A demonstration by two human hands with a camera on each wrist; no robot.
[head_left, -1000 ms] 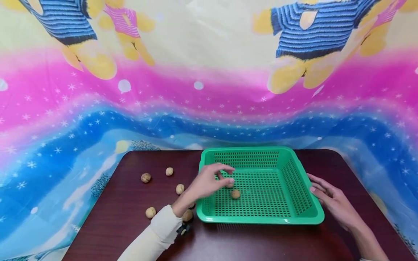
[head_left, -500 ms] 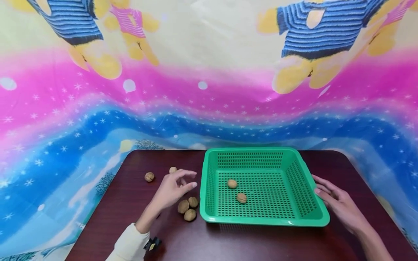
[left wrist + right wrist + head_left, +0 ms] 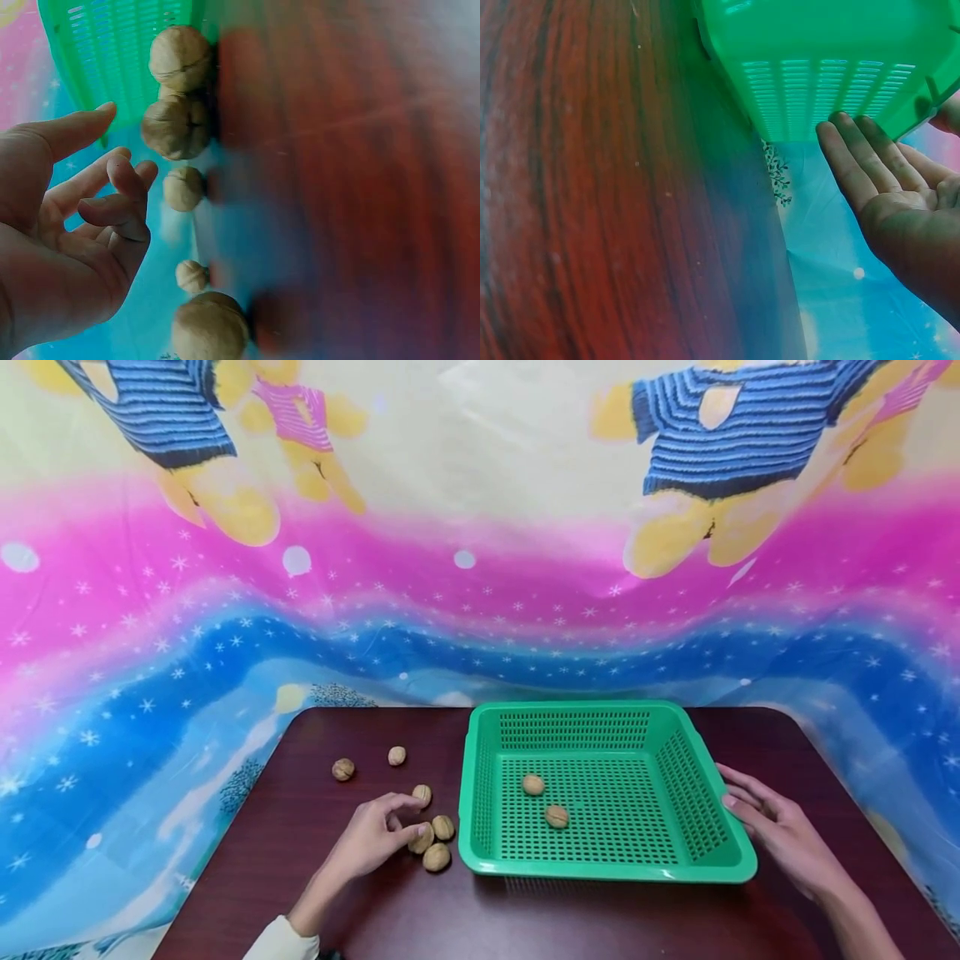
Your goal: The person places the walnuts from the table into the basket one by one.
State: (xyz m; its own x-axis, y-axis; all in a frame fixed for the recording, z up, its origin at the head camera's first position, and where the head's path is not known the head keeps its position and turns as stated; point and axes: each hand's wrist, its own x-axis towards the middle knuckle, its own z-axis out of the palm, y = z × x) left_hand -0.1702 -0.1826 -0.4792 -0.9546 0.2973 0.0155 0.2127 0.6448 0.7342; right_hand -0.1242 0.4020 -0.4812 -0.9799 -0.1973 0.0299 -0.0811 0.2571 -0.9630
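My left hand (image 3: 375, 837) reaches over the dark red table beside a cluster of walnuts (image 3: 437, 857). Its thumb and index finger are spread near a walnut (image 3: 422, 838), partly hidden by the thumb; another walnut (image 3: 422, 794) lies by the index fingertip. In the left wrist view the left hand (image 3: 82, 217) holds nothing. A green slotted plastic basket (image 3: 607, 870) has two walnuts inside, one walnut (image 3: 533, 785) behind the other walnut (image 3: 557, 817). My right hand (image 3: 780, 831) holds the basket's right rim, thumb at the rim; in the right wrist view its fingers (image 3: 866, 154) lie against the outer wall.
Farther left on the table (image 3: 600, 918) lie a dark walnut (image 3: 342, 769) and a pale walnut (image 3: 397, 756). A cartoon-print cloth (image 3: 465, 610) hangs behind the table and around its sides.
My left hand has let go of a walnut in the basket, drawn back left and come down by the cluster on the table. The right hand stays at the basket's rim.
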